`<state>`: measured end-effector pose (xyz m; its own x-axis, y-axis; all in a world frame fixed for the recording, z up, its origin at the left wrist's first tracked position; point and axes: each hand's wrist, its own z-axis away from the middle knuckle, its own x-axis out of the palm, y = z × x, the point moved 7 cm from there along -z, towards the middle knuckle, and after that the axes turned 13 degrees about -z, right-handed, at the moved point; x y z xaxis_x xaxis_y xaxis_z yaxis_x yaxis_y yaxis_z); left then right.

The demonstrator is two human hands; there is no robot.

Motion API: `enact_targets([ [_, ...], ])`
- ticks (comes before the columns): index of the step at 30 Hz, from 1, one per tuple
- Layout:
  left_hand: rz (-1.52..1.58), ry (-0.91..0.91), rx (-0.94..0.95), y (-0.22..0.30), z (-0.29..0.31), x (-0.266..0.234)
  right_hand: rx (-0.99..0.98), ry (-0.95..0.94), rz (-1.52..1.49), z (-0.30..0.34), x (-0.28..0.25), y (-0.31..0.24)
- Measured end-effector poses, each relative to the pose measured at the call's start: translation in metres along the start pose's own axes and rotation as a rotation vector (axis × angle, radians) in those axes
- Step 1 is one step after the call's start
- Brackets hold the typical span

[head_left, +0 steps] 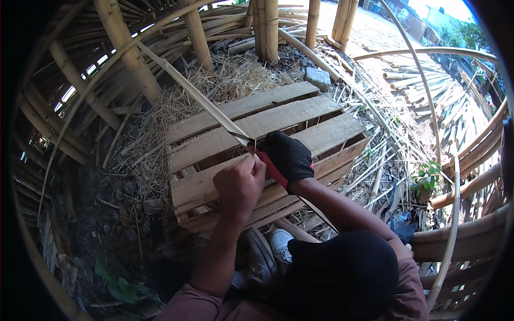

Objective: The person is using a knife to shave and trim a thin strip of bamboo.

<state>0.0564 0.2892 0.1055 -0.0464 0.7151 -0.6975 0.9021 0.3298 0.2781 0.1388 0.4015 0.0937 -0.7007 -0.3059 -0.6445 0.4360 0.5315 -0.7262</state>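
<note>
A long, pale bamboo strip slants down from the upper left to my two hands, which meet above a slatted wooden pallet. In a black and red work glove, my right hand is closed around the strip near its lower part. My bare left hand is a fist pressed close beside the glove, thumb toward the strip. A thin sliver stands up between the hands; whether the left fingers hold it or a tool is hidden. Below my right forearm, a narrow pale length of strip shows again.
Dry straw and cut bamboo scraps surround the pallet. A grey block sits beyond its far corner. Upright bamboo poles stand at the left and back. Bamboo lengths lie at the far right, and curved bamboo rails border the right.
</note>
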Motion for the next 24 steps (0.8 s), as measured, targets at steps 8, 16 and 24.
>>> enact_targets([
  [8,0.025,-0.152,-0.137,-0.004,-0.002,0.004,0.131,-0.135,-0.074,-0.012,-0.006,0.001],
  [16,0.003,-0.292,-0.263,-0.017,-0.019,-0.016,0.013,-0.329,-0.019,-0.014,-0.013,-0.014],
  [24,0.062,-0.363,-0.272,-0.024,-0.04,-0.031,0.032,-0.362,0.104,-0.003,-0.016,-0.044],
])
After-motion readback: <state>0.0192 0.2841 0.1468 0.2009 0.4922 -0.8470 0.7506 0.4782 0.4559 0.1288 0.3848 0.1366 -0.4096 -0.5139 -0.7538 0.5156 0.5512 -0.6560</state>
